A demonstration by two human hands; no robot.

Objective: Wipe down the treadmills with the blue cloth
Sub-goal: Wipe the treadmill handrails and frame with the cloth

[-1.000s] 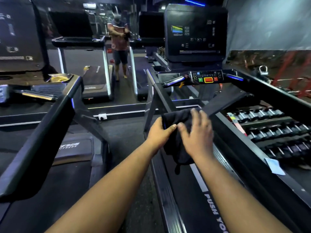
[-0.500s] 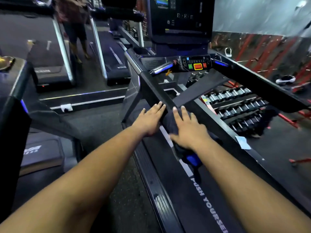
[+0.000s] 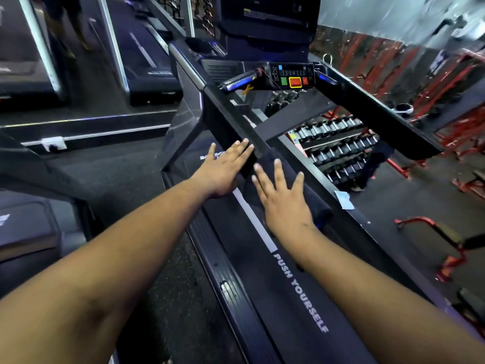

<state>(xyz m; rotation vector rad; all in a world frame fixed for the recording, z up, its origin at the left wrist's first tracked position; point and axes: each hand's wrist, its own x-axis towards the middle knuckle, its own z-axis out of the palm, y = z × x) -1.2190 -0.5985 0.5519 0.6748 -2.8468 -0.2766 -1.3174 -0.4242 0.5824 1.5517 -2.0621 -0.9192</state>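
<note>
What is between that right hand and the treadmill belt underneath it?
In the head view, the blue cloth lies bunched under the right hand, whose spread fingers press it onto the treadmill belt. The left hand rests on the handrail beside it.

dark rubber floor [image 3: 126, 179], dumbbell rack [image 3: 338, 148]

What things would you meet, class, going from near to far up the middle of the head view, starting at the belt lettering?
PUSH YOURSELF lettering → right hand lying flat on the dark cloth → red stop button on the control panel → the treadmill's dark screen.
</note>
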